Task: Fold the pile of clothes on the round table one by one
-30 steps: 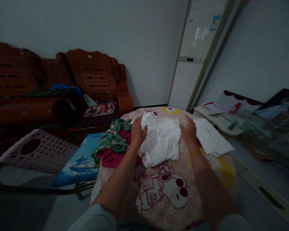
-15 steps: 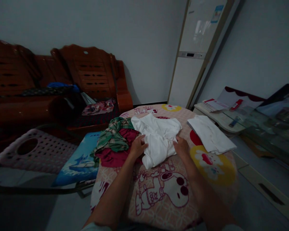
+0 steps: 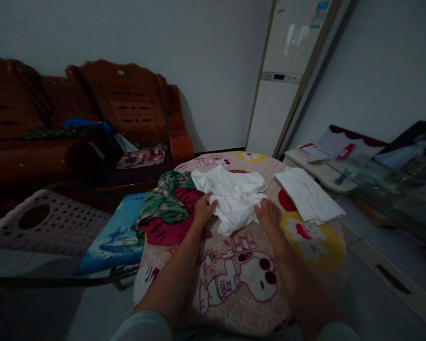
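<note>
A rumpled white shirt (image 3: 232, 192) lies spread on the round table, its near end bunched. My left hand (image 3: 205, 209) grips the shirt's left edge between thumb and fingers. At the opposite edge, my right hand (image 3: 268, 212) is closed on the cloth, with its fingertips partly hidden. Left of the shirt is a heap of clothes: a green plaid garment (image 3: 166, 201) on top of a dark red one (image 3: 170, 231). A folded white garment (image 3: 307, 195) rests to the right of my right hand.
A patterned tablecloth (image 3: 241, 312) covers the table. On the left stand a woven chair (image 3: 71, 222) with a blue cushion (image 3: 110, 241) and a wooden sofa (image 3: 128, 104). A low cabinet with a glass top (image 3: 394, 189) is at right, a white air conditioner (image 3: 273, 109) behind.
Both hands have pushed slightly away from me. The near end of the white shirt has been drawn up and back, uncovering more tablecloth. The view has shifted a little.
</note>
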A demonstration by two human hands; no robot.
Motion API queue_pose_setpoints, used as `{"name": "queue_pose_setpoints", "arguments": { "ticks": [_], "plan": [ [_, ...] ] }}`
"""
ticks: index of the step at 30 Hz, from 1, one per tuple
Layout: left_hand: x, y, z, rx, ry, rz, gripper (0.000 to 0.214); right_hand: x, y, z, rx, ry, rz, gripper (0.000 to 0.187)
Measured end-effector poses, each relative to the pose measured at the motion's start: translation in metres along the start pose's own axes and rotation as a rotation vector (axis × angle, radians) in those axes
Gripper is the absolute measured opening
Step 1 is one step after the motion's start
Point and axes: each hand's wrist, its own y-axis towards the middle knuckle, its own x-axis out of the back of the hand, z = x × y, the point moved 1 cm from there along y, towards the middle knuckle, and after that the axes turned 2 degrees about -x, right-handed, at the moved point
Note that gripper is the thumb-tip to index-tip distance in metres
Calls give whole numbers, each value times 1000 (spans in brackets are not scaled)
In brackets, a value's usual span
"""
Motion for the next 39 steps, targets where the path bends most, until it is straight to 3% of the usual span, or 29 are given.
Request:
{"name": "queue_pose_setpoints", "arguments": {
  "ticks": [4, 10, 12, 14, 17, 20, 24, 26, 29, 32, 34, 36, 39],
  "plan": [
    [1, 0, 1, 10, 6, 21, 58, 7, 12, -21, -81, 2, 39, 25],
    [-2, 2, 8, 63, -110, -74, 52, 41, 51, -71, -311, 128, -280, 25],
    [-3, 3, 9, 111, -210, -122, 51, 37, 51, -76, -284, 181, -232, 24],
    [-1, 0, 8, 168, -326, -185, 53, 24, 43, -74, -240, 182, -93, 29],
    [6, -19, -3, 187, -360, -218, 57, 1, 24, -65, -178, 119, 17, 34],
    [7, -53, -28, 82, -244, -68, 69, -8, 11, -56, -162, 173, -59, 28],
    [-9, -92, -61, -142, -150, 227, 107, 1, 15, -48, -152, 347, -129, 30],
    [-18, -96, -68, -195, -133, 275, 99, 7, 21, -47, -146, 420, -164, 30],
    [-20, -83, -67, -154, -223, 203, 76, 14, 30, -54, -193, 650, -290, 31],
    [-5, -64, -58, -34, -418, 74, 65, 17, 36, -70, -246, 925, -400, 31],
    [8, -55, -52, 40, -549, 72, 63, 18, 39, -83, -309, 1034, -438, 31],
    [19, -52, -46, 102, -587, 150, 58, 19, 40, -96, -377, 1019, -454, 31],
    [26, -54, -38, 122, -393, 224, 49, 19, 36, -107, -381, 823, -362, 28]
  ]
}}
